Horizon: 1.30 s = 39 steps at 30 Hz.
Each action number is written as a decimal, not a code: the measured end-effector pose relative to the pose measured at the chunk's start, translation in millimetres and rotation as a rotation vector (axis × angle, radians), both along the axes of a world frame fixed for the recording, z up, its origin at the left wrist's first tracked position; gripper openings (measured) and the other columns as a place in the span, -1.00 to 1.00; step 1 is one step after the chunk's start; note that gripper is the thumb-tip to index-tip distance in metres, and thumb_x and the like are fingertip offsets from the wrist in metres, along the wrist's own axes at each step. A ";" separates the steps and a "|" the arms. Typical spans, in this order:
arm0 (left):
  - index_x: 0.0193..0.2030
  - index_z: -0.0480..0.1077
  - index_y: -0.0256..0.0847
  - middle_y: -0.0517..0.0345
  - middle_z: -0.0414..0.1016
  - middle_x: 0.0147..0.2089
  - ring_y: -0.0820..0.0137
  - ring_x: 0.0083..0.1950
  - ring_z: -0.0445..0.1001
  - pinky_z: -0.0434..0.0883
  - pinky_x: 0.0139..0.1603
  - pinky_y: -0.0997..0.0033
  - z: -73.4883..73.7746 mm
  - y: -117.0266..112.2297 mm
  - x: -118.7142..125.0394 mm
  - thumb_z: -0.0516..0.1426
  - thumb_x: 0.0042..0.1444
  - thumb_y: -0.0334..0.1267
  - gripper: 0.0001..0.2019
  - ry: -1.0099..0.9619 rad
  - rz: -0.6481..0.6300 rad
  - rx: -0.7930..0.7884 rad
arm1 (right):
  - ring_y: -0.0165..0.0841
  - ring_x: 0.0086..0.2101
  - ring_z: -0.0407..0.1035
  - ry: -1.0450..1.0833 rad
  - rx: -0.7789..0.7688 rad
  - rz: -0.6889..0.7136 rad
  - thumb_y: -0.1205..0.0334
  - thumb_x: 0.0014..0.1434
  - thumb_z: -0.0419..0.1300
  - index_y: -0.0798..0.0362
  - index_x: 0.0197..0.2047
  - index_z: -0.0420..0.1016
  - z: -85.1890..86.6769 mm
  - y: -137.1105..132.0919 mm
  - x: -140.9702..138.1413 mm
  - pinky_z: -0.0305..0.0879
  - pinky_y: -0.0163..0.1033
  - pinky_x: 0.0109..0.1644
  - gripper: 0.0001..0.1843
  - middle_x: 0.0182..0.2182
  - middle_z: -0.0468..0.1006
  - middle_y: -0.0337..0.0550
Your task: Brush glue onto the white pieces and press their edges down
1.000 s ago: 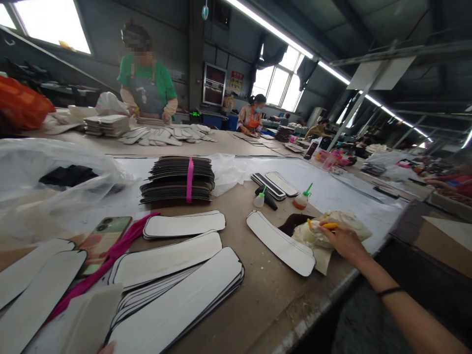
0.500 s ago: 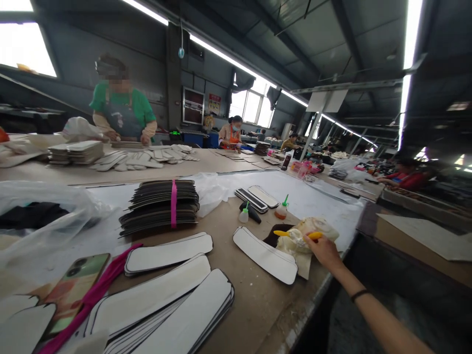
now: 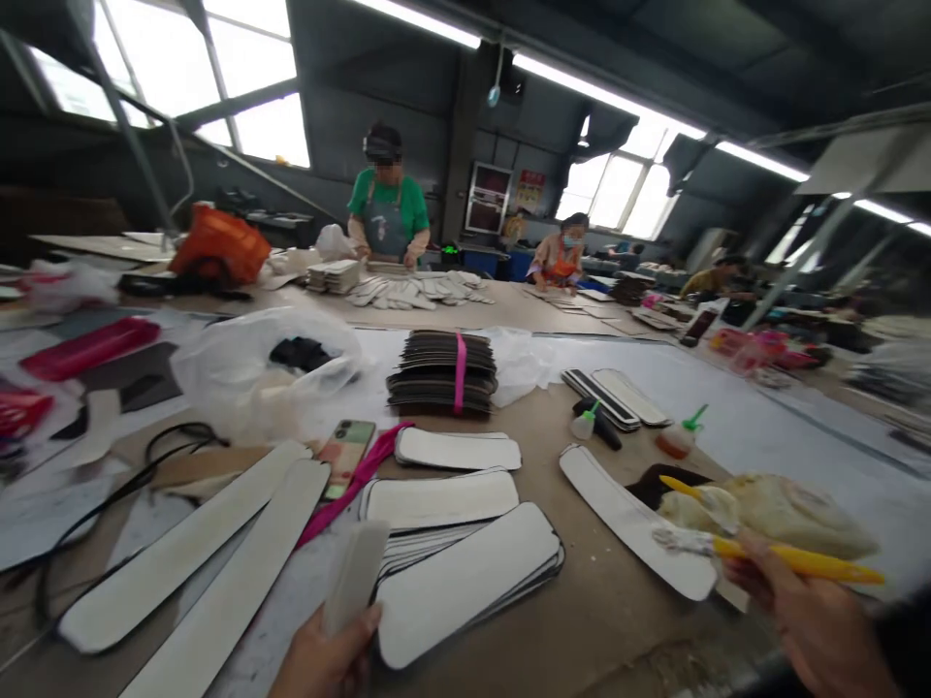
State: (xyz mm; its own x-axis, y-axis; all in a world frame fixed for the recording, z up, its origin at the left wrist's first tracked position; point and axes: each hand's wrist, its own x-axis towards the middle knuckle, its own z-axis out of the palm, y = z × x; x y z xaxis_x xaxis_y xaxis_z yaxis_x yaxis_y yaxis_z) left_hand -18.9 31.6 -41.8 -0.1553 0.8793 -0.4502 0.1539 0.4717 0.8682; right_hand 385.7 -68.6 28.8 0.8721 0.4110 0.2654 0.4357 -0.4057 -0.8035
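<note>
Yellow-handled brush (image 3: 771, 555) sits at the near right, pinched in the fingers of the right hand (image 3: 821, 630), its bristle end pointing left over the long white strip (image 3: 636, 523) that lies alone on the brown table (image 3: 582, 620). Just beyond the brush lies a crumpled cream rag (image 3: 786, 509). At the near edge, the left hand (image 3: 327, 664) is closed around a small white piece (image 3: 355, 577), holding it upright beside the fanned stack of white strips (image 3: 465, 572). Left of that stack lie two longer white strips (image 3: 196, 572), a phone (image 3: 343, 454) and a pink band (image 3: 349, 485). Farther off are a bundle of dark pieces (image 3: 442, 370) tied in pink, two small glue bottles (image 3: 676, 438) and a clear plastic bag (image 3: 269, 373). At the far side, a person in a green shirt (image 3: 387, 208) stands at the table.
</note>
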 end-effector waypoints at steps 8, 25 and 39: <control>-0.49 0.27 -0.25 0.33 0.25 -0.73 0.54 -0.65 0.16 0.08 -0.59 0.52 5.6 2.3 -8.3 0.23 -0.18 -0.08 -0.71 -0.281 -0.086 -0.035 | -0.37 -0.58 0.38 0.682 0.176 0.626 -0.01 -0.12 0.31 0.10 -0.38 0.44 -26.3 59.8 -209.2 0.40 -0.28 -0.48 -0.64 -0.55 0.50 -0.21; -0.52 0.29 -0.22 0.30 0.26 -0.73 0.49 -0.64 0.17 0.10 -0.59 0.50 -3.9 3.2 -12.3 0.18 -0.20 -0.04 -0.72 -0.275 -0.103 -0.054 | -0.34 -0.59 0.35 0.445 0.019 0.604 -0.08 -0.05 0.22 0.04 -0.40 0.40 -24.6 66.5 -251.4 0.33 -0.29 -0.48 -0.66 -0.67 0.43 -0.27; -0.57 0.27 -0.22 0.30 0.26 -0.73 0.49 -0.63 0.16 0.10 -0.55 0.46 -3.5 -0.7 -8.6 0.20 -0.22 -0.02 -0.69 -0.218 -0.044 -0.036 | -0.28 -0.41 0.38 -0.043 -0.050 0.636 0.04 0.09 0.14 0.05 -0.35 0.40 -48.4 62.6 -198.5 0.32 -0.19 -0.30 -0.77 -0.44 0.46 -0.13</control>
State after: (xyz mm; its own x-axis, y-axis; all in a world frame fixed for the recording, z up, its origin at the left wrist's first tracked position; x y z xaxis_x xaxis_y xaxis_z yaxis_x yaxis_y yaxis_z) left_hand -27.5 30.9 -45.2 -0.0132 0.8657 -0.5003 -0.0143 0.5001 0.8658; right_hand 187.2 -6.0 -19.6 0.4427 0.8577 0.2615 0.6349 -0.0939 -0.7669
